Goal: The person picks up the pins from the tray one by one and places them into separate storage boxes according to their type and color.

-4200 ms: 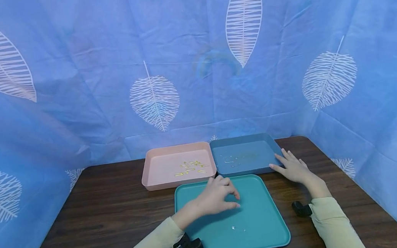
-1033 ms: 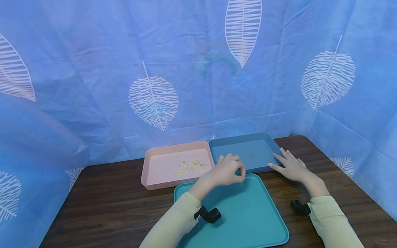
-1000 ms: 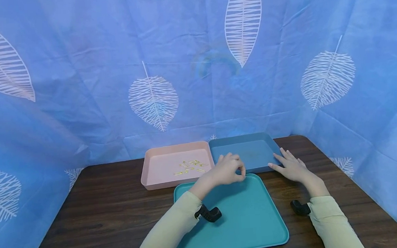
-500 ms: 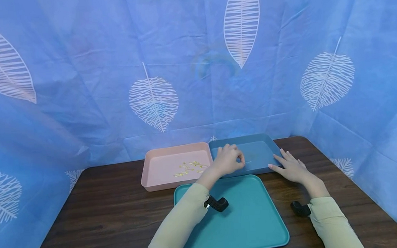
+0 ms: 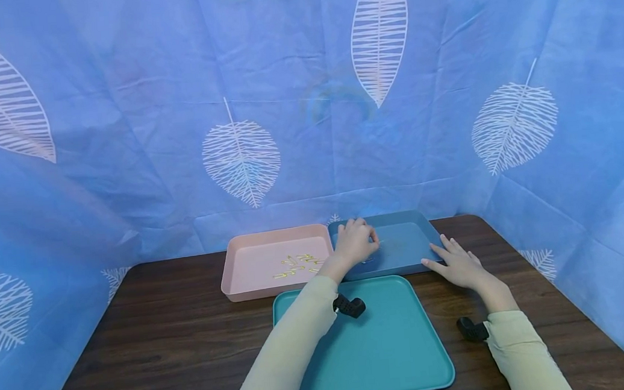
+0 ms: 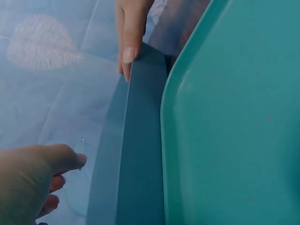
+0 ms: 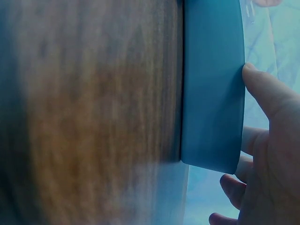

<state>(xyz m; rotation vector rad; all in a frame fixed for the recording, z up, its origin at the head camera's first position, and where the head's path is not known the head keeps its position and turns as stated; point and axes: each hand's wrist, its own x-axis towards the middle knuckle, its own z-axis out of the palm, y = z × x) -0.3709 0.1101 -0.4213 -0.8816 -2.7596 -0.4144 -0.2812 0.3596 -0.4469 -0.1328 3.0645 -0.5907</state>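
My left hand [image 5: 354, 243] is over the left part of the blue tray [image 5: 409, 230]. Its thumb and finger pinch a small silver safety pin [image 6: 82, 140], whose thin end shows past the thumb tip in the left wrist view. Below that hand, more thin silver pins [image 5: 368, 260] lie in the blue tray, partly hidden. My right hand [image 5: 460, 263] rests on the blue tray's right front corner with fingers spread. In the right wrist view its thumb [image 7: 262, 86] touches the rim.
Left of the blue tray stands a pink tray [image 5: 251, 259] with several small gold pins [image 5: 297, 262]. A flat teal tray [image 5: 388, 347] lies in front, on the dark wooden table [image 5: 164, 338]. A blue leaf-patterned curtain [image 5: 298, 147] hangs behind.
My left hand has moved from above the teal tray forward to the blue tray. The silver pin seen earlier on the teal tray is gone from there. My right hand has stayed put.
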